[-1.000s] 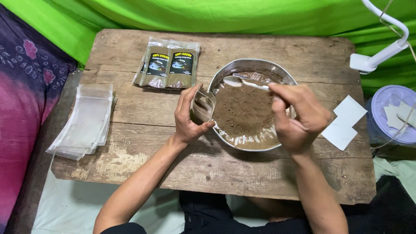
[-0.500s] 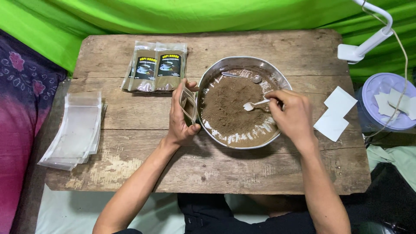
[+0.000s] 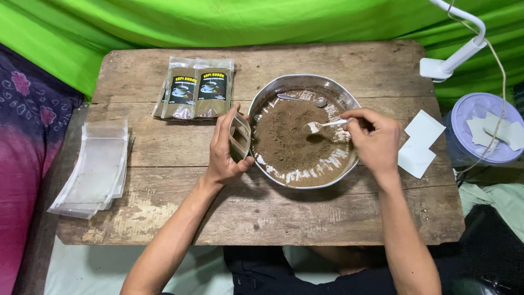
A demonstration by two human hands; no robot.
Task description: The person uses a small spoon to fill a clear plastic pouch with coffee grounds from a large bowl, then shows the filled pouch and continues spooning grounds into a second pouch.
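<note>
Two hands work at the metal bowl [image 3: 303, 82]: my left hand [image 3: 225, 153] grips a small pouch [image 3: 239, 136] upright against its near-left rim, mouth ready for powder. My right hand [image 3: 374, 143] pinches a spoon [image 3: 323, 125], its scoop over the brown powder [image 3: 292, 145] inside the bowl.

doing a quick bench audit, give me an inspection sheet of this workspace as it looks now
surface: worn wooden table, flaking pale patches near the front edge.
job's things: metal bowl of brown powder; small clear pouch held open at the bowl's rim; white spoon over the powder; second spoon lying in the bowl.
clutter: two filled labelled packets; stack of empty clear bags; white paper slips.
grips: left hand holds the pouch; right hand holds the white spoon.
cables: cord hanging from the white clamp lamp.
surroundings: green cloth behind; lidded tub at right; patterned fabric at left.
</note>
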